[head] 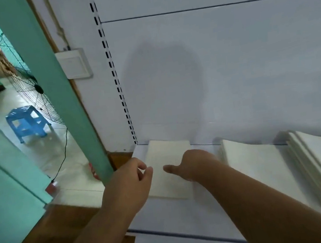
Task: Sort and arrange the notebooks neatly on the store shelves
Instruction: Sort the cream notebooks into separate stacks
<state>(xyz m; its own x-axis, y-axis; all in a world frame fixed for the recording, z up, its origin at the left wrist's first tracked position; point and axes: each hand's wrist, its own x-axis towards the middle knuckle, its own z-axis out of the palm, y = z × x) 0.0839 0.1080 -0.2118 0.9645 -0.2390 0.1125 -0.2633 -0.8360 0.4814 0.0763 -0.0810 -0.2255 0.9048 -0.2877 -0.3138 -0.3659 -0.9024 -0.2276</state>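
Cream notebook (169,170) lies flat at the shelf's (179,218) left end, long axis running from front edge to back panel, far short edge at the back. Left hand (131,182) at its left edge, fingers curled, thumb and forefinger nearly meeting; grip unclear through blur. Right hand (193,164) rests on its right side, thumb extended across the cover. More notebook stacks (282,169) lie to the right.
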